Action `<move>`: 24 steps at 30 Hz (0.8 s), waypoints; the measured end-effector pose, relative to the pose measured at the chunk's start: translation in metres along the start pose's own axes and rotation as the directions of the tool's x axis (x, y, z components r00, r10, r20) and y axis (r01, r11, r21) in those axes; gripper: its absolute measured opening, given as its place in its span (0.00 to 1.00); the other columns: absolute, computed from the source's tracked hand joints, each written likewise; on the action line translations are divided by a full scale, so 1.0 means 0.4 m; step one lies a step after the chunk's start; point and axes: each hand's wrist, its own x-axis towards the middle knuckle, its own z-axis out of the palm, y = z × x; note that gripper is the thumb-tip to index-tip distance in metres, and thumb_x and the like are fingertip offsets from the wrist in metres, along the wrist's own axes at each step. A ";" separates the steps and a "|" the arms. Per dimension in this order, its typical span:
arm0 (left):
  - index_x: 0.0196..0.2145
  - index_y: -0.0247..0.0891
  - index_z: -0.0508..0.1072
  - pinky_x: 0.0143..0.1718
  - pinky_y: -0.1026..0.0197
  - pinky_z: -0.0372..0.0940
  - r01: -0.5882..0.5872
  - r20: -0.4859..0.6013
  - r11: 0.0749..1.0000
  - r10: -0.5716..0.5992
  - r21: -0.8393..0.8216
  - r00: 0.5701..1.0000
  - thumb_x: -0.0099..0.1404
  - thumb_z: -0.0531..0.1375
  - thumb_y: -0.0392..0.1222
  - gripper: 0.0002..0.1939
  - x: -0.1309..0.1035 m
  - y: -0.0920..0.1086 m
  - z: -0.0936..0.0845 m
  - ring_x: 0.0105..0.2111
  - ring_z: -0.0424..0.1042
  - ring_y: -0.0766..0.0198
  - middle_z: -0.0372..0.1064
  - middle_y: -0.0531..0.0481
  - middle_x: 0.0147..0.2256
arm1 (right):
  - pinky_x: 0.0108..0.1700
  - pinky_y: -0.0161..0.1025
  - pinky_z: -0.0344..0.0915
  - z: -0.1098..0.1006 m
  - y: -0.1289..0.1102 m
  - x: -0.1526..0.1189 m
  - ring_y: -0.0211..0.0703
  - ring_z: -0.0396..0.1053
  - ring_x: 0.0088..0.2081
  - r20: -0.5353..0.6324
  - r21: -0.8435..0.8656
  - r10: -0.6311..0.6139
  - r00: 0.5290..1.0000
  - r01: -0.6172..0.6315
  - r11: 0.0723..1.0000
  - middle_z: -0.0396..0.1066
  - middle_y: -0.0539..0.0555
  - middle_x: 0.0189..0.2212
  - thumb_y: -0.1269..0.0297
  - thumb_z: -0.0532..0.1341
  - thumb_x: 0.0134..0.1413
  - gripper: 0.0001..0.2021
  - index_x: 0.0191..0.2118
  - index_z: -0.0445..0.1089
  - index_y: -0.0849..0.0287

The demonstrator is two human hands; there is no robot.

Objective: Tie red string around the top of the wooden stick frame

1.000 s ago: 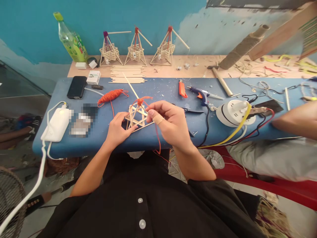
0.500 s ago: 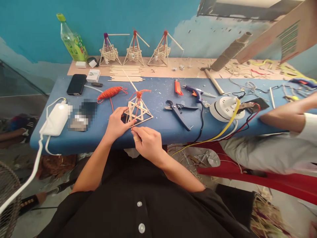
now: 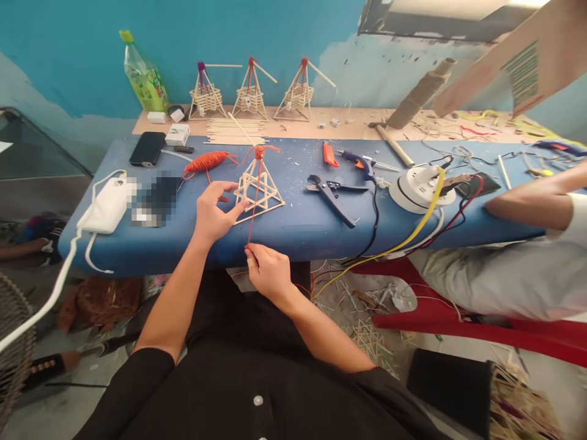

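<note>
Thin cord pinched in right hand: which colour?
Orange-red; the thin cord shows best in the head view.

The left hand [image 3: 214, 211] partly hides the stick frame [image 3: 263, 182]; the left edge crops a fan [image 3: 16, 342].

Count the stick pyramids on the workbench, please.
4: the near pyramid, in the left hand; then, along the wall, a purple-topped pyramid, a middle orange-topped pyramid and a right orange-topped pyramid. The cardboard could hide others.

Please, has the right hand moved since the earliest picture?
Yes. Judged against the pliers, the right hand has moved left and toward the person, to the front edge of the table.
</note>
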 end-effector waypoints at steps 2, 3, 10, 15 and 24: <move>0.43 0.39 0.83 0.34 0.62 0.72 -0.009 -0.031 1.000 0.009 0.007 0.999 0.64 0.72 0.49 0.14 0.000 0.000 0.004 0.39 0.78 0.60 0.80 0.47 0.40 | 0.44 0.38 0.73 0.017 0.004 -0.024 0.46 0.84 0.42 0.016 -0.001 0.004 1.000 -0.004 1.000 0.87 0.59 0.45 0.63 0.55 0.78 0.15 0.48 0.81 0.58; 0.40 0.39 0.84 0.32 0.63 0.70 -0.015 -0.052 1.000 0.015 0.011 0.999 0.64 0.72 0.48 0.11 -0.001 0.000 0.005 0.37 0.77 0.61 0.80 0.47 0.38 | 0.44 0.38 0.73 0.025 0.004 -0.038 0.47 0.84 0.42 0.027 0.001 0.005 1.000 -0.005 1.000 0.87 0.58 0.45 0.64 0.55 0.78 0.15 0.48 0.81 0.57; 0.36 0.39 0.86 0.30 0.65 0.71 -0.029 -0.085 0.998 0.034 0.058 0.996 0.64 0.71 0.46 0.08 0.003 -0.010 0.012 0.36 0.76 0.62 0.80 0.45 0.39 | 0.41 0.38 0.70 0.085 0.007 -0.147 0.48 0.85 0.41 0.142 0.025 0.029 0.989 -0.033 0.999 0.87 0.55 0.42 0.65 0.57 0.76 0.13 0.46 0.81 0.56; 0.35 0.38 0.83 0.27 0.65 0.66 -0.112 -0.215 0.990 0.129 0.089 0.968 0.65 0.71 0.46 0.09 -0.020 0.021 0.001 0.33 0.73 0.63 0.75 0.48 0.34 | 0.41 0.38 0.71 0.114 0.031 -0.204 0.49 0.85 0.40 0.205 0.053 0.054 0.977 -0.066 0.996 0.87 0.55 0.40 0.69 0.59 0.73 0.11 0.45 0.81 0.56; 0.46 0.39 0.80 0.30 0.62 0.73 -0.133 -0.096 0.954 0.164 0.270 0.982 0.72 0.69 0.39 0.06 -0.380 0.134 0.045 0.32 0.78 0.64 0.81 0.43 0.44 | 0.42 0.37 0.72 0.126 0.072 -0.265 0.46 0.83 0.39 0.304 0.108 0.012 0.952 -0.047 0.993 0.86 0.56 0.39 0.69 0.59 0.71 0.11 0.43 0.80 0.57</move>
